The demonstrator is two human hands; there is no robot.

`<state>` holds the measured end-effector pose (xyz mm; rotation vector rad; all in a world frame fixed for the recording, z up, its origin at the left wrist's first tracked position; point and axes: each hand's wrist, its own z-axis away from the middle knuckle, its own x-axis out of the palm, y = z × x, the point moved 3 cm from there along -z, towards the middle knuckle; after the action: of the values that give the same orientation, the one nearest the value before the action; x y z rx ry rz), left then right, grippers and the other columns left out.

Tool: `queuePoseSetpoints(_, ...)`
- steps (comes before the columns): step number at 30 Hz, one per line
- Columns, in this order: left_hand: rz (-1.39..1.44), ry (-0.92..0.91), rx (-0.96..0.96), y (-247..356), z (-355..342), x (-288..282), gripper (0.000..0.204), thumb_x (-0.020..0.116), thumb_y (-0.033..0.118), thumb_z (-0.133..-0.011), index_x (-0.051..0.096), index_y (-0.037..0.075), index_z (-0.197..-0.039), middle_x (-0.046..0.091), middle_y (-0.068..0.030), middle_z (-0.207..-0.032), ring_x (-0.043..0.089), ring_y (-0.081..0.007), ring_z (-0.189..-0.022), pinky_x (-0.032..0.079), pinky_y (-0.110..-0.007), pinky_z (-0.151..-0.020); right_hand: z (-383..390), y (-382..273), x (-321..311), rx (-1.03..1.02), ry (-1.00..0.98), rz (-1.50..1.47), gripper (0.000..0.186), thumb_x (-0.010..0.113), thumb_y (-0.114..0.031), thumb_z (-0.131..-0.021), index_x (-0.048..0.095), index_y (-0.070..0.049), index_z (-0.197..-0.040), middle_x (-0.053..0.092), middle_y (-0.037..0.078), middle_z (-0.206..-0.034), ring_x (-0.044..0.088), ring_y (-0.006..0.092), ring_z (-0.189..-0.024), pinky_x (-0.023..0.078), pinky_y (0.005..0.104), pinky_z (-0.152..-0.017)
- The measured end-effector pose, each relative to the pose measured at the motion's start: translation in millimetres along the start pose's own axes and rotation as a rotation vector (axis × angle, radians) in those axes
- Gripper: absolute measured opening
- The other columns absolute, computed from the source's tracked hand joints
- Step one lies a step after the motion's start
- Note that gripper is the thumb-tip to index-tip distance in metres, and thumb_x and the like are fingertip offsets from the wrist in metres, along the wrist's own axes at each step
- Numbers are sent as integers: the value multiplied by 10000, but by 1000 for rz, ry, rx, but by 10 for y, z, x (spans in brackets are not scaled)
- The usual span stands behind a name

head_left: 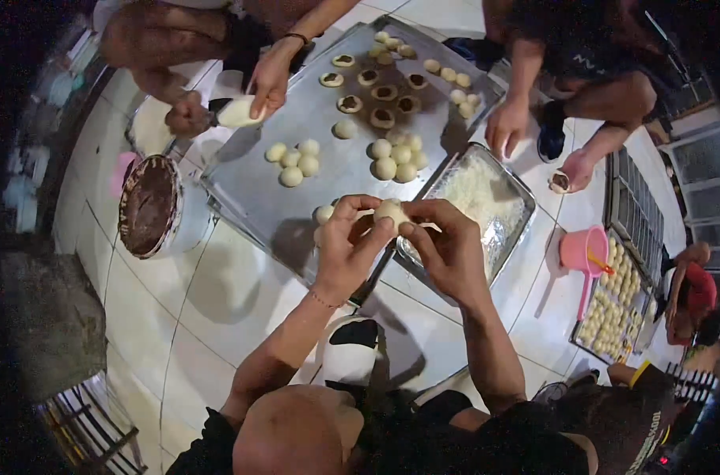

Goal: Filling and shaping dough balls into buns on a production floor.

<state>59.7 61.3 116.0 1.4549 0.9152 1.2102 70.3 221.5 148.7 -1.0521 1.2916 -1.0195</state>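
Note:
A small pale dough ball (391, 212) is pinched between my left hand (342, 257) and my right hand (455, 253), fingertips and thumbs closed round it. Both hands are over the near edge of a large metal sheet tray (257, 170). More dough balls lie partly hidden behind my left hand. Ahead of my hands sit one cluster of dough balls (386, 167) and another cluster (298, 162) to its left. Farther back are flattened dough rounds with dark brown filling (384, 93).
To the right is a smaller metal tray holding white shreds (475, 194). A bucket of dark brown paste (150, 207) stands left. Two people work across the tray, one holding a filled dough piece (560, 183). A pink dipper (583, 249) lies near trays of dough balls (605, 321).

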Motion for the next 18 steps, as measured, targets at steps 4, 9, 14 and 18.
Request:
queuePoseSetpoints(4,-7,-50,-78,-14,6,69,321,532,74,-962,501,-10,-1270,620,-92,-1113,589,-149,-900,521,-257,-752,-24,66,9,-3,23,-54,95,609,18,-882,603,16,-977,615,80,-832,557,146,-696,485,250,-649)
queuePoseSetpoints(9,451,-64,-238,-210,51,82,269,540,105,-961,536,1,-1208,625,-119,-1091,608,-180,-906,534,-275,-750,-3,151,102,-49,12,-72,99,615,15,-877,597,9,-974,615,85,-856,562,149,-677,484,255,-628)
queuePoseSetpoints(14,947,-51,-631,-497,186,-218,251,553,123,-952,558,13,-1178,632,-135,-1058,618,-203,-889,538,-282,-723,23,178,223,58,-167,17,115,610,25,-877,582,22,-989,610,103,-977,579,159,-743,505,263,-699)
queuePoseSetpoints(18,851,65,-850,-483,162,-313,226,562,48,-906,570,24,-1130,626,-125,-977,606,-198,-846,513,-264,-677,54,207,283,106,-246,94,155,611,28,-868,589,32,-1021,606,123,-1052,595,179,-814,511,275,-753)
